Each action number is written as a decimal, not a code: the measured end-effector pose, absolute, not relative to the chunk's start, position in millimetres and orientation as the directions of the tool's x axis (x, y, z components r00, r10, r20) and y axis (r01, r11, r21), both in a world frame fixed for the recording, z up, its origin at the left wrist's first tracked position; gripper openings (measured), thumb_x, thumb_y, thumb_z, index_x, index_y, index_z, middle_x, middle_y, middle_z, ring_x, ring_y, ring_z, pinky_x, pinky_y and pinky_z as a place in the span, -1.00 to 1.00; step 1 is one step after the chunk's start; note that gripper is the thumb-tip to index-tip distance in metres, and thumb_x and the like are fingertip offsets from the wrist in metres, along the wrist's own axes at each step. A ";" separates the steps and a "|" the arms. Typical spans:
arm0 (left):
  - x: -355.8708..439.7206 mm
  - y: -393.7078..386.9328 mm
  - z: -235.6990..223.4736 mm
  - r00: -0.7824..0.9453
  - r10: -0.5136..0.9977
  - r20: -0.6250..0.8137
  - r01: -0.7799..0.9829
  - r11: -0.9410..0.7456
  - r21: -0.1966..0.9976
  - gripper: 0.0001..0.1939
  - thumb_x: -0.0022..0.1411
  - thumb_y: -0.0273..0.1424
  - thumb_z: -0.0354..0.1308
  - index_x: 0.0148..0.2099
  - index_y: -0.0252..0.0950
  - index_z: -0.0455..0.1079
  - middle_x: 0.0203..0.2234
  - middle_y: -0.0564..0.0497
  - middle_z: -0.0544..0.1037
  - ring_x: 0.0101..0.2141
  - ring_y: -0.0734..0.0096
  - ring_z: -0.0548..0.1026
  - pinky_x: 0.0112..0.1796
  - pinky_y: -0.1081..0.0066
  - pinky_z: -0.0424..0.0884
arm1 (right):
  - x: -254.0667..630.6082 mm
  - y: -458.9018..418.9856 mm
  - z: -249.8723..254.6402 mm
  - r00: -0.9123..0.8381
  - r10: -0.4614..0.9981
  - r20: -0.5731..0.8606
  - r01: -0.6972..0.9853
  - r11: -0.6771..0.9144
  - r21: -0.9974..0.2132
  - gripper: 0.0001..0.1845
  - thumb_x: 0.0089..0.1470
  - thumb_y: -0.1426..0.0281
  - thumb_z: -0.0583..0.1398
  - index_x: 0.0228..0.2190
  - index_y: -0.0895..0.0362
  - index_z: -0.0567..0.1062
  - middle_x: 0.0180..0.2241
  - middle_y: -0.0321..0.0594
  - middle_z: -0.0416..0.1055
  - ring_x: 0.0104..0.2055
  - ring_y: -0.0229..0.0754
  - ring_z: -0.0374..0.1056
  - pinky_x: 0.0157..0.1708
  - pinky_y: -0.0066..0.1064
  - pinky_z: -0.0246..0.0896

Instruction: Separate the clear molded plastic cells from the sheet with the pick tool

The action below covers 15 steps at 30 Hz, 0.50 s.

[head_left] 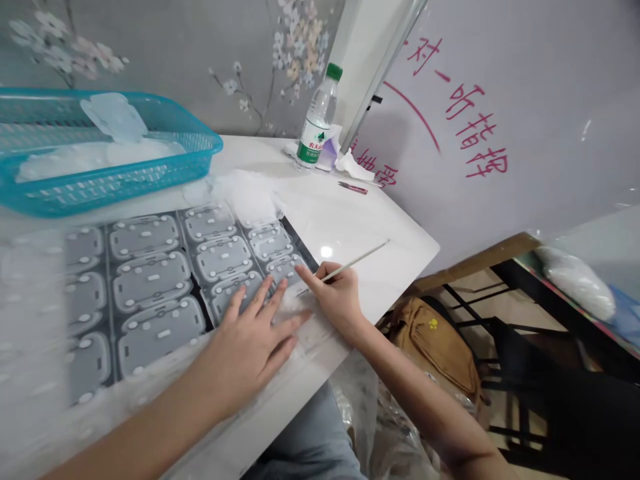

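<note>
My left hand (255,333) lies flat with its fingers spread on clear plastic film and the near right corner of a dark sheet (114,313) bearing rows of grey rounded-rectangle pieces (155,333). White dots and small slots mark each piece. Just right of it, my right hand (337,297) is closed round a thin pale stick (363,255), one end of which points up and away over the table. The stick's lower end sits by the sheet's near right corner and is hard to make out. Translucent film (30,333) covers the sheet's left part.
A blue plastic basket (200,160) with translucent pieces stands at the back left. White fluffy material (253,197) lies behind the sheet. Farther back are a water bottle (317,120), crumpled tissue (355,165) and a red pen-like tool (353,188). Beyond the table's right edge sits a brown backpack (435,343).
</note>
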<state>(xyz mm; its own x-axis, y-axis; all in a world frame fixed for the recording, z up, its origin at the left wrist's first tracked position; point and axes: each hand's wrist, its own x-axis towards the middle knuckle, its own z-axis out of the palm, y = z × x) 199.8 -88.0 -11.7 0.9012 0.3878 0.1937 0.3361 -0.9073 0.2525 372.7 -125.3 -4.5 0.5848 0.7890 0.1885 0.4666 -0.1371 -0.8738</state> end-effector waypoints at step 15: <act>201.7 -88.5 -11.2 0.917 0.365 0.161 0.323 -0.916 0.236 -0.56 0.31 -0.21 -0.12 0.22 0.06 0.12 0.24 -0.15 0.11 0.22 -0.11 0.01 0.05 -0.19 0.04 | 380.5 -125.9 5.5 0.509 0.800 0.317 0.693 -0.163 -0.703 -0.48 0.02 0.17 0.13 -0.78 0.14 0.10 -0.79 -0.43 -0.06 -0.68 -0.44 -0.15 -0.67 -0.51 -0.21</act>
